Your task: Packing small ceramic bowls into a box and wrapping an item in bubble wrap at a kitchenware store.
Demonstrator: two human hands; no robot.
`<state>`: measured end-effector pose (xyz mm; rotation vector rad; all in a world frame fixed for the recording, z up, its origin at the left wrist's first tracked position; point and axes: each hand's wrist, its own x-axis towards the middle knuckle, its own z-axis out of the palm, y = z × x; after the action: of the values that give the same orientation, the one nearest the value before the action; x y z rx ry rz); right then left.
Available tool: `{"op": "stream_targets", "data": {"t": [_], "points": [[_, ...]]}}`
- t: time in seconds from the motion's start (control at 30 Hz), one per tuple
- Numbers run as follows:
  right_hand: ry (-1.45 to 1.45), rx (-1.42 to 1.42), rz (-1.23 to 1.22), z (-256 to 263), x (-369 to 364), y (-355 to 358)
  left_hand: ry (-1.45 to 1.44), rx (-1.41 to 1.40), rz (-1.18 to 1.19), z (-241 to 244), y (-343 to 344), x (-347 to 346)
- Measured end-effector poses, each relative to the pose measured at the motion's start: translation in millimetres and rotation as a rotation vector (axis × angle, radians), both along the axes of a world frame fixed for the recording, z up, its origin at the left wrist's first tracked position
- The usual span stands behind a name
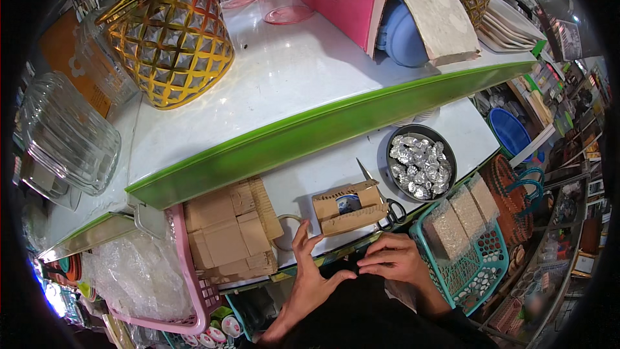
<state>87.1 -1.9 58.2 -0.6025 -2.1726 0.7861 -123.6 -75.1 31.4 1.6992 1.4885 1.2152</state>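
My left hand (310, 278) is raised at the shelf's front edge, its fingers spread and thumb stretched toward the right hand. My right hand (395, 259) has bent fingers near that thumb; whether something thin is between them cannot be made out. Just beyond both hands lies a small brown cardboard box (351, 223) with a blue-and-white item (348, 203) showing through its opening. Scissors with black handles (400, 211) rest beside the box, partly behind it. A ring-shaped roll, apparently tape (289, 216), lies left of the box, close to my left fingertips.
Flattened cardboard (225, 237) and a pink basket (180, 252) of bubble wrap sit left. Right are a dark round pan (413, 129) of small silver molds and a teal basket (457, 283) holding bubble-wrapped boxes. A green-edged upper shelf (300, 140) carries glassware and a gold-patterned bucket (169, 43).
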Motion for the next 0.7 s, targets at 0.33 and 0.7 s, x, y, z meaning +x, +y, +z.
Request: {"op": "stream_targets", "data": {"t": [0.33, 0.7], "points": [[0.163, -0.264, -0.197, 0, 1, -9, 0.086, 0.114, 0.067, 3, 14, -3], [0.028, -0.17, -0.236, 20, -8, 25, 0.243, 0.207, 0.22, -10, 59, -7]]}}
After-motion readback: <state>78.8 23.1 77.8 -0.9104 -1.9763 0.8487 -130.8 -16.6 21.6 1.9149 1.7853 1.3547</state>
